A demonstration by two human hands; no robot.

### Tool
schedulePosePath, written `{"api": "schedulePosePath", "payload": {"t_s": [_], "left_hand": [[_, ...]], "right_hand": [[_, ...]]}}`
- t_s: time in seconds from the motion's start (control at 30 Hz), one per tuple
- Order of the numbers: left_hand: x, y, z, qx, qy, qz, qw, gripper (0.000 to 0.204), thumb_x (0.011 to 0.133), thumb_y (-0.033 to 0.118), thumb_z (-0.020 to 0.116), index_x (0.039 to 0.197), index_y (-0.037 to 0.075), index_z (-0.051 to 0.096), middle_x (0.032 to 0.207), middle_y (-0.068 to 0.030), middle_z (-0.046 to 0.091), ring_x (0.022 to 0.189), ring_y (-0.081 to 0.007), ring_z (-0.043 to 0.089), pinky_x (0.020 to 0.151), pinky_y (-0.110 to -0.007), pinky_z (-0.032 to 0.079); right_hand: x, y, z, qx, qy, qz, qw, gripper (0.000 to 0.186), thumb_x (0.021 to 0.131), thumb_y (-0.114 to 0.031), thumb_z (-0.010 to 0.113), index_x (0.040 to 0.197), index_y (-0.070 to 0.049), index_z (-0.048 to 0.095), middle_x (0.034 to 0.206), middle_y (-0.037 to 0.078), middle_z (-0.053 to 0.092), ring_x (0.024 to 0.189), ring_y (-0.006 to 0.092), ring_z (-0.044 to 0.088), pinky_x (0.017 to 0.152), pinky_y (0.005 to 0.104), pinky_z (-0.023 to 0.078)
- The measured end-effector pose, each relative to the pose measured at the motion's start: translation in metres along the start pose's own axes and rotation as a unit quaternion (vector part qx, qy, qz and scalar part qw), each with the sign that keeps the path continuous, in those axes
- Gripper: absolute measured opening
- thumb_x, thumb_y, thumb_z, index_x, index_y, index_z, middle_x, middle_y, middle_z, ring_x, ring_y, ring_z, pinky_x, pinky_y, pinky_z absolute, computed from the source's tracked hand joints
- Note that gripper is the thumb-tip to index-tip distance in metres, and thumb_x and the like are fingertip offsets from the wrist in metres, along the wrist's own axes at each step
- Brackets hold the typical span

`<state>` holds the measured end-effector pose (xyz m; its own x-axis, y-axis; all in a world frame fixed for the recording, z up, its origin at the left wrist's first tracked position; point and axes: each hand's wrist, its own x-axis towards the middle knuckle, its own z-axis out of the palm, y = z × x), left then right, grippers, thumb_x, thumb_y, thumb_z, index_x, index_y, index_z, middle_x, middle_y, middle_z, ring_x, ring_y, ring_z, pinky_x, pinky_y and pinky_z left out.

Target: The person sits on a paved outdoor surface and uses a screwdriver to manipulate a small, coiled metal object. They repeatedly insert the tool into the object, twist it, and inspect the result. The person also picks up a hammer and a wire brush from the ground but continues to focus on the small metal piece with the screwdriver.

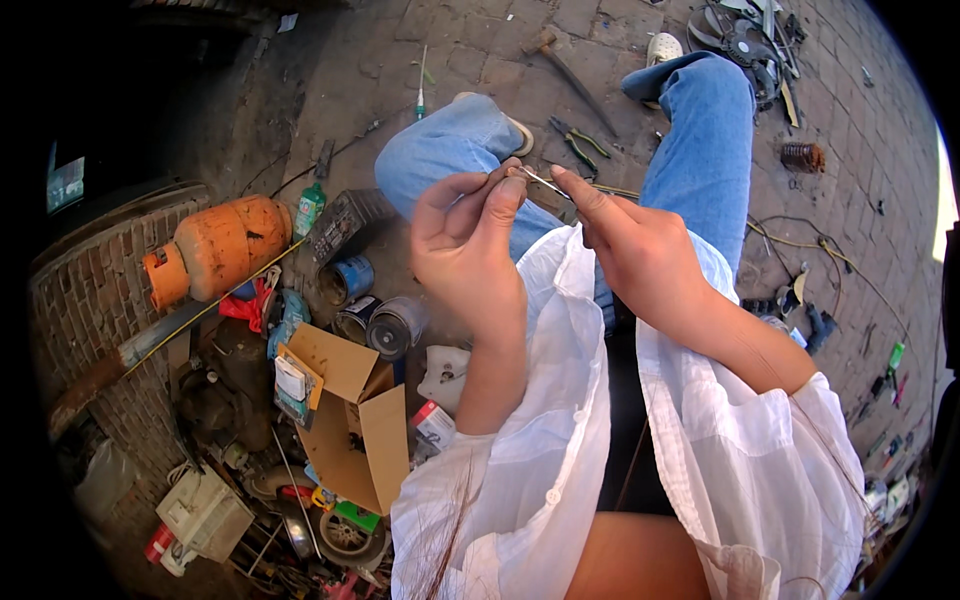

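Note:
Above my lap both hands meet at the fingertips. My left hand (468, 248) is closed in a pinch on something small, mostly hidden by the thumb and fingers. In my right hand (645, 250) is a slim silver metal tool (549, 185), its thin end reaching the left fingertips; its exact kind does not show. Beyond my hands, pliers with green and dark handles (580, 142) lie on the brick paving between my legs. Farther out rests a hammer (580, 88) with a long handle. A screwdriver (420, 101) lies past my left knee.
At left lies an orange gas cylinder (235, 245), near a green bottle (310, 207). Several cans, including a grey one (393, 328), stand by an open cardboard box (383, 450). Fan parts (738, 42) lie far right, a rusty coil (802, 157) nearer. Cables cross the paving at right.

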<state>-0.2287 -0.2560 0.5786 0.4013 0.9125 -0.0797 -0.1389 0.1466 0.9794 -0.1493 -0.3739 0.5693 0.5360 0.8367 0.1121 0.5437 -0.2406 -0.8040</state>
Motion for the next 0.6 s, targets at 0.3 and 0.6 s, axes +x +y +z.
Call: {"api": "schedulePosePath", "payload": {"t_s": [0.3, 0.6], "left_hand": [[0.001, 0.000, 0.000, -0.081, -0.047, 0.020, 0.995, 0.025, 0.080, -0.012, 0.063, 0.100, -0.003, 0.050, 0.093, -0.0252, 0.066, 0.087, -0.0254, 0.067, 0.081, -0.030, 0.053], [-0.004, 0.006, -0.002, 0.023, -0.116, 0.091, 0.989, 0.029, 0.077, -0.013, 0.066, 0.105, -0.007, 0.060, 0.098, -0.0164, 0.066, 0.090, -0.0209, 0.064, 0.081, -0.030, 0.054]], "right_hand": [[0.008, -0.022, -0.040, 0.343, -0.166, 0.217, 0.898, 0.028, 0.096, -0.011, 0.047, 0.117, -0.001, 0.060, 0.061, 0.003, 0.059, 0.053, 0.0057, 0.048, 0.049, 0.0238, 0.039], [0.014, -0.017, -0.053, 0.413, -0.223, 0.263, 0.843, 0.030, 0.098, -0.017, 0.045, 0.118, -0.002, 0.060, 0.060, 0.001, 0.059, 0.046, 0.0027, 0.041, 0.043, 0.0191, 0.034]]}}
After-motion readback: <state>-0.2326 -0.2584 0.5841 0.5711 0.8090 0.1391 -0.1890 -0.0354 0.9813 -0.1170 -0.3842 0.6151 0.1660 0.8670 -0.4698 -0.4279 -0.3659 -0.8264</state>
